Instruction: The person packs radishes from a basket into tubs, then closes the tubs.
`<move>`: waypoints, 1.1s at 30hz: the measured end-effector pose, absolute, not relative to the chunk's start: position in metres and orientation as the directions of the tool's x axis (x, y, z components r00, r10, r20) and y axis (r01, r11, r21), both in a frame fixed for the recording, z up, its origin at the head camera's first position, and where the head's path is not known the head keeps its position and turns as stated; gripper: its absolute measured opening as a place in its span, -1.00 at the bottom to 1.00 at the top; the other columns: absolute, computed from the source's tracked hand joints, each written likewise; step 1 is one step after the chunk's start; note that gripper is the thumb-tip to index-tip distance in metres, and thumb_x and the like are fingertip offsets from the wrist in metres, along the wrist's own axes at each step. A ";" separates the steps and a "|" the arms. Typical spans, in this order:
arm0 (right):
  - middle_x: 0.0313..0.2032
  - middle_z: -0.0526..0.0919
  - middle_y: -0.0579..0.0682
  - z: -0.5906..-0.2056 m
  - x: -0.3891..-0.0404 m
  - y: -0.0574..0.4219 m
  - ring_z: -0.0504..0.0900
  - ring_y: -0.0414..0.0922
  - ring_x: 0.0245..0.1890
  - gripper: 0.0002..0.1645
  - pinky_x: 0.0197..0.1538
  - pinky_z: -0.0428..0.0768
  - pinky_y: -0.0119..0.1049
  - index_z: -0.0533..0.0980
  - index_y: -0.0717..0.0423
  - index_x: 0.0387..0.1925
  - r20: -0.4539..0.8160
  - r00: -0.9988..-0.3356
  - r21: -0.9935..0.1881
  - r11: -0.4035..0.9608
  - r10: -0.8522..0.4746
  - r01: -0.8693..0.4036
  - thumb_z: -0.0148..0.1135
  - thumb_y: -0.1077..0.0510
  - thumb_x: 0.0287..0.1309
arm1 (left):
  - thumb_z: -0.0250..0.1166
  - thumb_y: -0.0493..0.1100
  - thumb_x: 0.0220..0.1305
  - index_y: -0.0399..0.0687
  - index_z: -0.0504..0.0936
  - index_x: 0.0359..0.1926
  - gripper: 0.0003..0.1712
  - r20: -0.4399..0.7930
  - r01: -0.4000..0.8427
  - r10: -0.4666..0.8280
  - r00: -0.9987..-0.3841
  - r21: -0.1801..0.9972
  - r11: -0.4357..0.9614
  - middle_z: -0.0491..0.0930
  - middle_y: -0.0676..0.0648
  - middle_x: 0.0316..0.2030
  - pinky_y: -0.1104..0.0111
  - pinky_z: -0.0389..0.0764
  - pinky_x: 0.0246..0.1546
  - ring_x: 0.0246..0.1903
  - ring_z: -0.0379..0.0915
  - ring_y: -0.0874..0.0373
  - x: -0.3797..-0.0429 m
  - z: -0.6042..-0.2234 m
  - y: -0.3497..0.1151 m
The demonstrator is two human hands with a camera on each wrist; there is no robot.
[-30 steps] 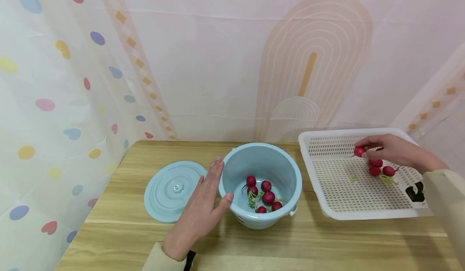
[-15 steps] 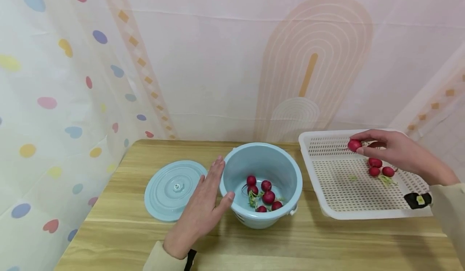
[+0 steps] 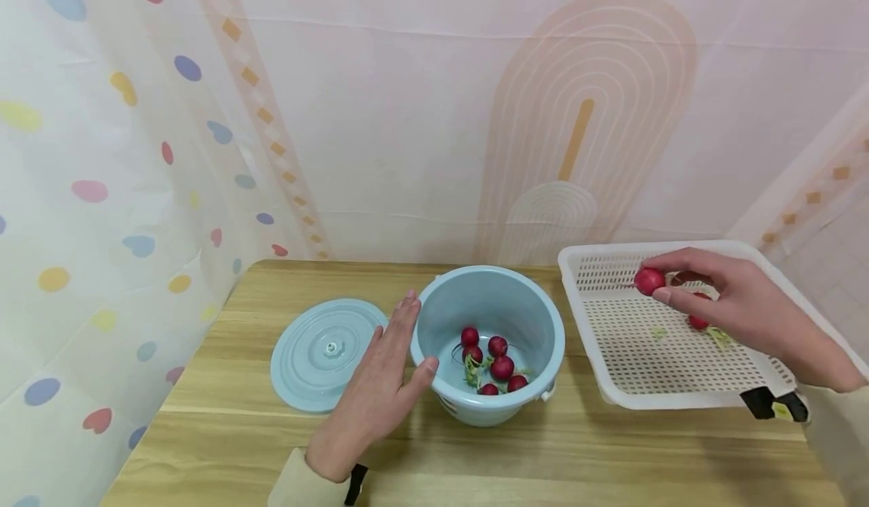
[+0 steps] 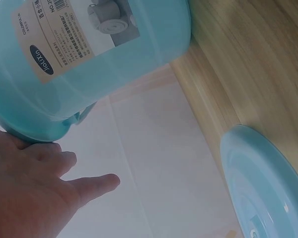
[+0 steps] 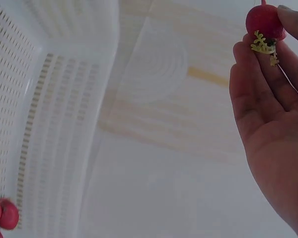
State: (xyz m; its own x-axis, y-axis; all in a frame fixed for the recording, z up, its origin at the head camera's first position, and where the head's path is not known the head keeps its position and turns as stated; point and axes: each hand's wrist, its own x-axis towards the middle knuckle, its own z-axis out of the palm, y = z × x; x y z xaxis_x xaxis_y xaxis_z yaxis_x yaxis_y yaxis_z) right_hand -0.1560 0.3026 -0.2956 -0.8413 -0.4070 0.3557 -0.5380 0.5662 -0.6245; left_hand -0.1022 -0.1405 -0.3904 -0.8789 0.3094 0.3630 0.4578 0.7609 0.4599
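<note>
My right hand [image 3: 740, 296] pinches a red radish [image 3: 649, 281] between thumb and fingertips, above the white mesh basket [image 3: 652, 400]. In the right wrist view the held radish [image 5: 264, 23] shows small yellow-green leaves. Beneath that hand, more radishes [image 3: 699, 321] lie in the basket, partly hidden by it. My left hand [image 3: 370, 394] rests with straight fingers against the left rim of a light blue bucket [image 3: 553, 341]. Several radishes [image 3: 502, 368] with bits of green lie at the bucket's bottom. The left wrist view shows the fingers right at the bucket's rim [image 4: 35, 134].
A round light blue lid [image 3: 319, 356] lies on the wooden table [image 3: 224, 416] left of the bucket. A small green leaf scrap [image 3: 658, 333] sits in the basket. Behind the table hangs a patterned cloth [image 3: 407, 115].
My right hand has lifted the radish from the basket's pile and moved left and toward me with it. The left hand stays at the bucket.
</note>
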 end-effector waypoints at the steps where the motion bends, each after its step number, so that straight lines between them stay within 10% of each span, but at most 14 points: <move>1: -0.12 0.72 -0.24 -0.295 -0.153 0.299 0.64 -0.27 -0.34 -0.54 -0.55 0.60 -0.38 0.66 0.02 0.11 0.377 -0.831 -0.617 0.558 -0.408 -0.554 0.42 0.40 0.20 | 0.05 0.18 0.54 -0.11 -0.02 0.66 -0.11 0.361 0.458 0.311 -0.879 0.460 0.761 -0.08 -0.05 0.65 -0.29 0.12 0.44 0.61 -0.13 0.02 -0.102 -0.390 -0.140; 10: -0.09 0.73 -0.33 -0.298 -0.126 0.268 0.61 -0.39 -0.18 -0.37 -0.44 0.41 -0.43 0.70 -0.10 0.05 0.535 -0.729 -0.479 0.558 -0.426 -0.678 0.55 0.46 -0.06 | 0.05 0.17 0.54 -0.13 -0.02 0.66 -0.11 0.359 0.458 0.312 -0.879 0.463 0.759 -0.08 -0.06 0.65 -0.30 0.13 0.44 0.61 -0.13 0.00 -0.103 -0.388 -0.140; 17: -0.05 0.74 -0.19 -0.305 -0.111 0.243 0.64 -0.35 0.03 -0.30 0.14 0.50 -0.59 0.69 0.04 0.05 0.611 -0.664 -0.483 0.461 -0.431 -0.744 0.57 0.53 -0.20 | 0.09 0.12 0.52 -0.12 -0.02 0.66 -0.11 0.356 0.455 0.309 -0.882 0.469 0.757 -0.09 -0.06 0.65 -0.30 0.13 0.44 0.61 -0.13 0.01 -0.104 -0.389 -0.140; 33: -0.02 0.75 -0.16 -0.326 -0.094 0.190 0.70 -0.21 0.02 -0.46 0.19 0.53 -0.52 0.67 -0.04 0.10 0.657 -0.625 -0.495 0.384 -0.422 -0.779 0.57 0.28 0.05 | 0.11 0.10 0.52 -0.13 -0.01 0.66 -0.12 0.366 0.459 0.306 -0.879 0.472 0.752 -0.07 -0.06 0.65 -0.31 0.13 0.43 0.61 -0.12 0.00 -0.104 -0.389 -0.141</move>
State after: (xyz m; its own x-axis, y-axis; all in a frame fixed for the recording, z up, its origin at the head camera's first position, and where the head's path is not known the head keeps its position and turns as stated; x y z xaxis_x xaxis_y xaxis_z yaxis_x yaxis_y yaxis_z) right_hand -0.0938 0.1905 -0.3257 -0.6250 -0.4222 0.6566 -0.7794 0.3845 -0.4947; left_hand -0.1040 -0.1407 -0.3893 -0.8787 0.3065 0.3660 0.4592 0.7523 0.4724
